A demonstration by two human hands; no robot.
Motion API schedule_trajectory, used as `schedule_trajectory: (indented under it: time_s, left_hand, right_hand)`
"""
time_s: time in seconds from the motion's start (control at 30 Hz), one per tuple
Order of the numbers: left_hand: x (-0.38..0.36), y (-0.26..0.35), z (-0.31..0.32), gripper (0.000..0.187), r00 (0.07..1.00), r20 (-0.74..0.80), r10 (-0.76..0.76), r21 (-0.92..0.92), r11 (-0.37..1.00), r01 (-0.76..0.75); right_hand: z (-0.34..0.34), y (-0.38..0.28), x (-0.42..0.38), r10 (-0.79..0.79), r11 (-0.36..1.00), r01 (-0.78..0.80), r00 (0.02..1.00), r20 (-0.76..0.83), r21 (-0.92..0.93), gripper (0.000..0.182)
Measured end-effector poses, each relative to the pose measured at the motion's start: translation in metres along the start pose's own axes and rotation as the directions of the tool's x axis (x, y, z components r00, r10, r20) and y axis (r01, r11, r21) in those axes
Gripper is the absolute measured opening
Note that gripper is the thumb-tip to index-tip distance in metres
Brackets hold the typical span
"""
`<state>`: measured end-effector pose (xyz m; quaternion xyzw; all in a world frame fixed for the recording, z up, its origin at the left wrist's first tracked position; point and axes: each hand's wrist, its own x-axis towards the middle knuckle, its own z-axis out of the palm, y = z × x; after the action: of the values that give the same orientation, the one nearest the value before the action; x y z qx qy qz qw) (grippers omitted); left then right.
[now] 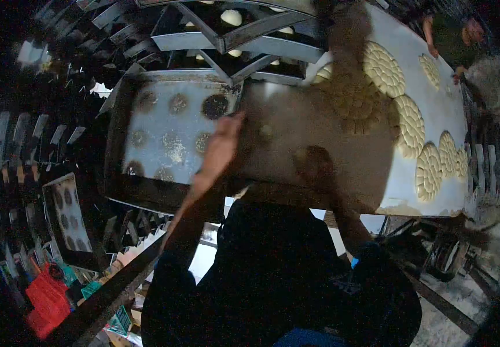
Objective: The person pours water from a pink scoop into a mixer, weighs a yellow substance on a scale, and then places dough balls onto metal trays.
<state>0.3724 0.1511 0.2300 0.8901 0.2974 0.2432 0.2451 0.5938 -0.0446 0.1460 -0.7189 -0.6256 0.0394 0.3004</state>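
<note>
My left hand (221,144) reaches forward and grips the right edge of a metal baking tray (146,144). The tray bears several dark round baked-on marks and no dough. My right hand (315,165) lies in deep shadow over the near part of a white table (435,104), and its fingers are too dark to read. Round clusters of pale dough pieces (384,69) lie in a row along the table's right half, out of reach of either hand.
A metal rack (232,40) with dough balls on its shelves stands behind the tray. Another stained tray (67,214) leans at the lower left, near a red bag (47,303). Another person (458,34) works at the table's far right end.
</note>
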Motion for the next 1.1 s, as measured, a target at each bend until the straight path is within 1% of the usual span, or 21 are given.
schedule_trajectory:
  time_s: [0.13, 0.2, 0.23, 0.27, 0.3, 0.33, 0.37, 0.4, 0.43, 0.47, 0.5, 0.57, 0.67, 0.7, 0.73, 0.8, 0.83, 0.93, 1.0, 1.03, 1.1]
  left_hand:
    - [-0.065, -0.033, -0.077, 0.039, 0.944, -0.282, -0.172, 0.117, 0.970, 0.212]
    - [-0.102, -0.053, -0.092, 0.036, 0.865, -0.403, -0.301, 0.175, 0.902, 0.395]
    - [-0.127, -0.073, -0.095, 0.044, 0.855, -0.438, -0.280, 0.209, 0.893, 0.399]
    - [-0.162, -0.097, -0.089, 0.057, 0.775, -0.523, -0.355, 0.359, 0.733, 0.578]
    - [-0.181, -0.100, -0.093, 0.062, 0.723, -0.539, -0.432, 0.318, 0.691, 0.649]
    - [-0.196, -0.100, -0.091, 0.067, 0.658, -0.550, -0.514, 0.270, 0.637, 0.722]
    - [-0.205, -0.099, -0.087, 0.067, 0.642, -0.553, -0.532, 0.264, 0.619, 0.740]
    - [-0.212, -0.099, -0.081, 0.064, 0.591, -0.577, -0.563, 0.272, 0.550, 0.790]
    - [-0.218, -0.098, -0.073, 0.061, 0.536, -0.603, -0.591, 0.276, 0.476, 0.835]
    - [-0.224, -0.098, -0.064, 0.061, 0.513, -0.603, -0.611, 0.266, 0.452, 0.852]
    - [-0.225, -0.102, -0.055, 0.059, 0.477, -0.645, -0.597, 0.129, 0.530, 0.838]
    - [-0.218, -0.102, -0.051, 0.048, 0.455, -0.727, -0.514, 0.009, 0.656, 0.754]
    - [-0.196, -0.086, -0.066, 0.044, 0.396, -0.698, -0.596, 0.027, 0.532, 0.847]
    - [-0.205, -0.103, -0.056, 0.039, 0.413, -0.812, -0.413, 0.031, 0.676, 0.736]
    - [-0.220, -0.114, -0.048, 0.039, 0.404, -0.814, -0.417, 0.028, 0.667, 0.745]
    - [-0.206, -0.096, -0.055, 0.039, 0.413, -0.772, -0.483, 0.153, 0.490, 0.858]
    - [-0.213, -0.109, -0.050, 0.037, 0.468, -0.816, -0.339, 0.228, 0.556, 0.800]
    - [-0.207, -0.096, -0.058, 0.039, 0.476, -0.742, -0.472, 0.174, 0.550, 0.817]
    - [-0.197, -0.088, -0.062, 0.040, 0.418, -0.705, -0.573, 0.040, 0.556, 0.830]
    - [-0.199, -0.092, -0.062, 0.044, 0.418, -0.718, -0.556, 0.091, 0.520, 0.849]
    - [-0.216, -0.108, -0.058, 0.052, 0.472, -0.756, -0.454, 0.325, 0.366, 0.872]
  right_hand:
    - [0.023, 0.012, 0.012, -0.158, 0.929, 0.231, 0.954, -0.254, 0.288, 0.033]
    - [0.041, 0.014, 0.014, -0.323, 0.832, 0.432, 0.887, 0.329, -0.347, 0.029]
    - [0.038, 0.011, 0.019, -0.328, 0.833, 0.432, 0.889, 0.321, -0.346, 0.029]
    - [0.029, 0.006, 0.025, -0.160, 0.921, 0.259, 0.932, 0.325, -0.291, 0.025]
    - [0.024, 0.007, 0.029, 0.008, 0.969, 0.079, 0.937, 0.348, -0.235, 0.020]
    - [0.061, 0.052, 0.023, -0.161, 0.806, 0.357, 0.900, 0.405, -0.472, 0.019]
    - [0.100, 0.097, 0.016, -0.331, 0.422, 0.556, 0.830, 0.449, -0.716, 0.018]
    - [0.137, 0.140, 0.010, -0.483, 0.038, 0.562, 0.734, 0.477, -0.826, 0.018]
    - [0.117, 0.093, 0.034, -0.445, 0.425, 0.478, 0.850, 0.282, -0.769, 0.017]
    - [0.091, 0.039, 0.063, -0.378, 0.807, 0.360, 0.924, 0.059, -0.468, 0.016]
    - [0.065, -0.017, 0.093, -0.295, 0.954, 0.281, 0.943, -0.155, -0.104, 0.015]
    - [0.066, 0.005, 0.076, -0.343, 0.934, 0.327, 0.934, -0.097, -0.145, 0.016]
    - [0.067, 0.074, 0.036, -0.430, 0.865, 0.424, 0.902, 0.040, -0.270, 0.017]
    - [0.062, 0.073, 0.037, -0.444, 0.840, 0.449, 0.891, 0.090, -0.305, 0.018]
    - [0.062, 0.077, 0.047, -0.452, 0.837, 0.459, 0.887, 0.096, -0.296, 0.018]
    - [0.048, 0.046, 0.094, -0.067, 0.981, 0.079, 0.995, 0.076, -0.176, 0.018]
    - [0.063, 0.043, 0.096, -0.056, 0.982, 0.069, 0.995, 0.080, -0.178, 0.018]
    - [0.089, 0.045, 0.083, 0.054, 0.998, -0.051, 0.987, -0.154, 0.021, 0.017]
    - [0.074, 0.040, 0.044, -0.540, 0.800, 0.485, 0.838, -0.074, -0.353, 0.018]
    - [0.064, 0.046, 0.039, -0.528, 0.808, 0.468, 0.845, -0.086, -0.358, 0.018]
    - [0.012, 0.052, 0.038, -0.358, 0.919, 0.395, 0.850, 0.386, -0.016, 0.016]
